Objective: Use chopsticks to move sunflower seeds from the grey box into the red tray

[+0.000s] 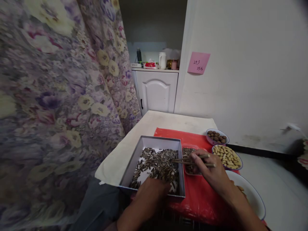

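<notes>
The chopsticks [186, 162] are gripped by the right hand [209, 168], with their tips directed left into the seeds [166, 162] in the box [133, 165]. The left hand [151, 192] is positioned at the near wall of the box; its fingers are shaded, and whether anything is grasped cannot be told. The seeds are spread unevenly over the white box floor. More seeds are contained in the tub [192, 174], located just right of the box, beneath the chopsticks. The tub is supported on the red sheet [192, 199]. Along the right side, walnuts [217, 137], peanuts [226, 156] and a larger white bowl [253, 195] are arranged. The table [178, 120] is covered with cream cloth.
</notes>
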A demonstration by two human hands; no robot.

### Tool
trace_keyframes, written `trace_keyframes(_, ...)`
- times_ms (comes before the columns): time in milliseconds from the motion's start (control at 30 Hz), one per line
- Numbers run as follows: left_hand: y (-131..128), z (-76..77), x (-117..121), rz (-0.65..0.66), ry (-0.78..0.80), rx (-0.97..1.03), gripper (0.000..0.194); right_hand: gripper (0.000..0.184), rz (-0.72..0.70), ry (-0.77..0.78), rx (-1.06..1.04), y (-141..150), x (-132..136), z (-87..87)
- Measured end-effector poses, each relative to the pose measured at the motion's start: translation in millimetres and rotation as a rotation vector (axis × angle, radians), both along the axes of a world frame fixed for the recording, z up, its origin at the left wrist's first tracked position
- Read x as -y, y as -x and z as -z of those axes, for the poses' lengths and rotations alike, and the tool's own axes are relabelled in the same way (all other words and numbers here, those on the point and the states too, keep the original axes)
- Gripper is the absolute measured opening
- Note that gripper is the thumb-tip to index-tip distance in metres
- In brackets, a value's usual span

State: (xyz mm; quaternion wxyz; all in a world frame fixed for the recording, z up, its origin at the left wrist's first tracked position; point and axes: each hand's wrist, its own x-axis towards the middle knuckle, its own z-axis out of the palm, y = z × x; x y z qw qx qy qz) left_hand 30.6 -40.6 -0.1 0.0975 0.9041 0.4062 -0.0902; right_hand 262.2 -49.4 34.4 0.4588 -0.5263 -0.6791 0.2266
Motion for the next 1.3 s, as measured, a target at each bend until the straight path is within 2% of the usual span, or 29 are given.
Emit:
trace_keyframes(200,2.5,4.5,0.3,0.009,-0.014,0.051,0.016,0.028,-0.011,-0.045,0.087,8.7,-2.4,9.7)
trace_keyframes(400,0.0,0.9,0.6,-0.007,-0.023,0.026,0.016,0.028,-0.029,-0.065,0.17,16.6,-6.7,24.3)
trace_keyframes(567,1.1,3.0,0.2,0.013,-0.033,0.033,0.015,0.027,-0.029,-0.04,0.157,16.0,-7.3,25.2)
trace_keyframes(733,2.7,7.2,0.6,-0.008,-0.042,0.048,0.015,0.029,-0.03,0.027,0.02,6.9,-3.3,11.9)
trace_keyframes(900,1.9,3.6,0.7,-0.019,-0.018,0.019,0.015,0.028,0.001,0.066,-0.115,-9.1,5.9,-8.6)
trace_keyframes(1100,-1.2,-1.2,1.3,-0.049,0.006,-0.032,0.014,0.026,0.22,-0.02,-0.134,-43.3,26.3,-31.1)
trace_keyframes(1200,0.0,1.0,1.5,-0.053,-0.007,-0.014,0.014,0.026,0.33,-0.065,-0.146,-58.0,35.0,-38.1)
trace_keyframes(1300,1.8,3.3,1.7,-0.042,0.0,0.029,0.013,0.026,0.38,-0.084,-0.129,-64.1,37.4,-41.6)
